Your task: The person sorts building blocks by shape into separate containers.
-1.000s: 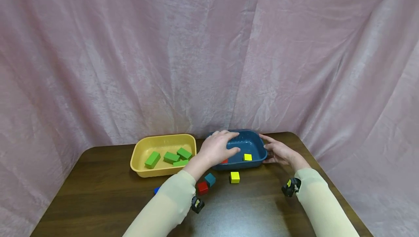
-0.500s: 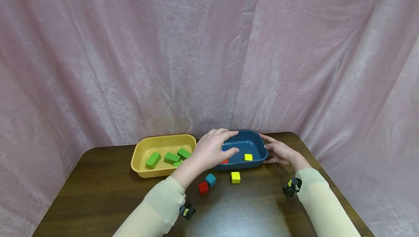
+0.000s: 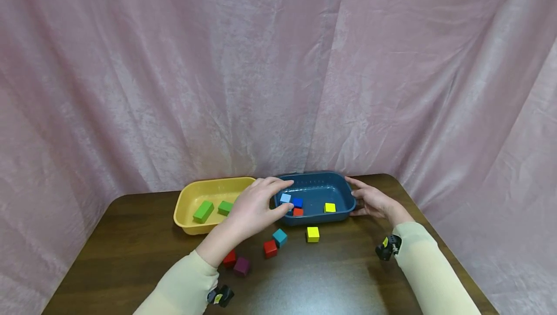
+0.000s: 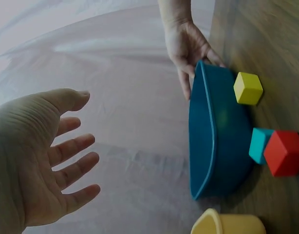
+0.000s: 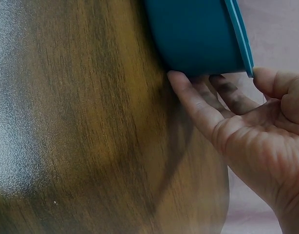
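Your spread, empty left hand had shifted left, leaving the light-blue block uncovered and unheld in the blue tray, lower centre-right; your right hand, fingers extended, touched the tray's right end.

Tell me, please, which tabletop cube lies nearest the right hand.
The yellow cube outside the blue tray; the teal cube, red cubes and purple cube lie farther left.

A screened-off indoor spot, home or studio unclear: a pink velvety curtain hangs close behind a brown wood-grain table.
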Available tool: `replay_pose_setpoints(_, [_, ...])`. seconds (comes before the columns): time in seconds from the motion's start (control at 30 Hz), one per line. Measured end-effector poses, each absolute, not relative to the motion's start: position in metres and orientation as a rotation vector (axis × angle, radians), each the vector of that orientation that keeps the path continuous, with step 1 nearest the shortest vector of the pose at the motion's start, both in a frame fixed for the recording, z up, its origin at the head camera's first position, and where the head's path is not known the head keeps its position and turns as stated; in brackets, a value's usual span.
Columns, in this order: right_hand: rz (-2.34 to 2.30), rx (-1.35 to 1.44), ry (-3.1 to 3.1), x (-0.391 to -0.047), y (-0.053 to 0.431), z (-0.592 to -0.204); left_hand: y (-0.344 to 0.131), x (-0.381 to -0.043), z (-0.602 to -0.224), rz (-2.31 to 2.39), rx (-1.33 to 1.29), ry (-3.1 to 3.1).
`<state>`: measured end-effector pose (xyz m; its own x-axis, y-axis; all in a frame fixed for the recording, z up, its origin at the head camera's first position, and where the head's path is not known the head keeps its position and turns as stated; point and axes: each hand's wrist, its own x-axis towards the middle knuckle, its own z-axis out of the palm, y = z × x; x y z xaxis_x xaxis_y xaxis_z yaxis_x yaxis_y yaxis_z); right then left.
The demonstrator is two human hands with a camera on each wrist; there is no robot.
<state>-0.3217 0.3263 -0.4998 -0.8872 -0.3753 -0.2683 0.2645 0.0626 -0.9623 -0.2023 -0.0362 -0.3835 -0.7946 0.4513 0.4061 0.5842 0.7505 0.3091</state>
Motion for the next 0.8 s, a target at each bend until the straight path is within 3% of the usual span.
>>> replay_pose_setpoints(0.8, [-1.883,-0.098,1.864,-0.320,0.323,-0.501,-0.118,-0.164,-0.403,-0.553,-0.746,-2.583])
